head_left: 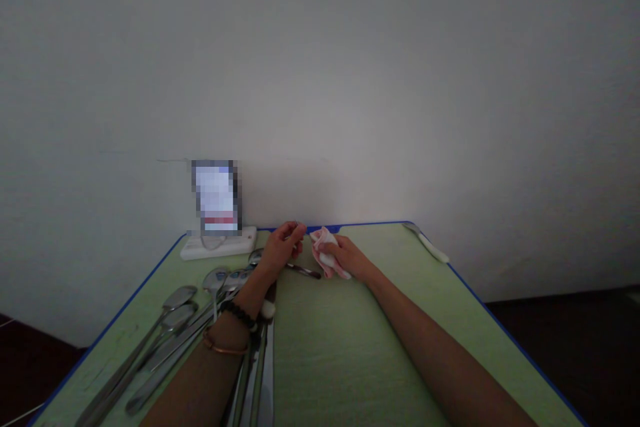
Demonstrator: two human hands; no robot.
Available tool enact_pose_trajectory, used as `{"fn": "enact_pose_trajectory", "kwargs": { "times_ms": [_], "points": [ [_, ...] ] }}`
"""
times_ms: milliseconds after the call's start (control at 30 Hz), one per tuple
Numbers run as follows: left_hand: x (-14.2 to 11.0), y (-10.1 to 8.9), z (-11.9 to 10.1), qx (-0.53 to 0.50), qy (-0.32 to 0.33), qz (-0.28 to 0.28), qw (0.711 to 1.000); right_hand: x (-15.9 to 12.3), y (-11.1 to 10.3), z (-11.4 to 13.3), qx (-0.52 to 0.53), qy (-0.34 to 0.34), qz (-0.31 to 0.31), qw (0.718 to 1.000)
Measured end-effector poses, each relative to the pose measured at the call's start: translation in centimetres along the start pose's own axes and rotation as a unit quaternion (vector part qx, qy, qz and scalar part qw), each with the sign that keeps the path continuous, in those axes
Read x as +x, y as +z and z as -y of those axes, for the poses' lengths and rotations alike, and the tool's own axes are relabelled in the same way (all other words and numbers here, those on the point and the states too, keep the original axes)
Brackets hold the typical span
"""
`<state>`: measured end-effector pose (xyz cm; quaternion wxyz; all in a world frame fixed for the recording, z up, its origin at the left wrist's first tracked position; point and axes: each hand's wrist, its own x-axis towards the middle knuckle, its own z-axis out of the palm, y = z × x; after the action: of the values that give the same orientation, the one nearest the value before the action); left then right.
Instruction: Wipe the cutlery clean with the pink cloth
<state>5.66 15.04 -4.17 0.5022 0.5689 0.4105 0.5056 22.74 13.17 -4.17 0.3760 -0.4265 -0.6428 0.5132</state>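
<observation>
My right hand (pixel 347 257) is closed round a crumpled pink and white cloth (pixel 325 250) above the far part of the table. Just left of it, my left hand (pixel 283 248) is curled with thumb and fingers together. A thin bit of something shows at its fingertips, too small to name. Below the left hand a dark brown handle (pixel 305 271) lies on the table, and a spoon bowl (pixel 255 257) shows on the other side of the wrist. Several metal spoons (pixel 216 280) lie under and left of my left forearm, beside long knives (pixel 267 373) partly hidden by it.
The green table (pixel 340 353) has a blue edge and stands against a pale wall (pixel 320 80). A phone (pixel 216 197) with a blurred screen leans upright on a white power strip (pixel 220 245) at the back left. A white-handled fork (pixel 427 243) lies at the right edge.
</observation>
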Motion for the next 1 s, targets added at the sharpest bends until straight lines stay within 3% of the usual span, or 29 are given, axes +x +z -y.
{"fn": "enact_pose_trajectory", "kwargs": {
  "times_ms": [133,267,433,733,1000],
  "points": [
    [-0.13,0.08,-0.03,0.021,-0.012,0.037,0.999,0.11,0.06,-0.05,-0.001,0.007,-0.019,1.000],
    [-0.07,0.12,0.04,0.033,-0.019,0.039,0.999,0.21,0.17,-0.12,0.003,0.012,-0.028,1.000],
    [-0.09,0.37,0.02,0.018,-0.027,0.017,0.999,0.20,0.17,-0.15,0.010,-0.006,-0.014,1.000],
    [0.23,0.48,-0.12,-0.054,-0.029,-0.093,0.994,-0.32,0.19,0.37,0.000,-0.007,0.003,1.000],
    [0.17,0.43,-0.11,-0.071,-0.040,-0.062,0.995,-0.24,0.10,0.25,-0.002,-0.015,-0.010,1.000]
  ]
}}
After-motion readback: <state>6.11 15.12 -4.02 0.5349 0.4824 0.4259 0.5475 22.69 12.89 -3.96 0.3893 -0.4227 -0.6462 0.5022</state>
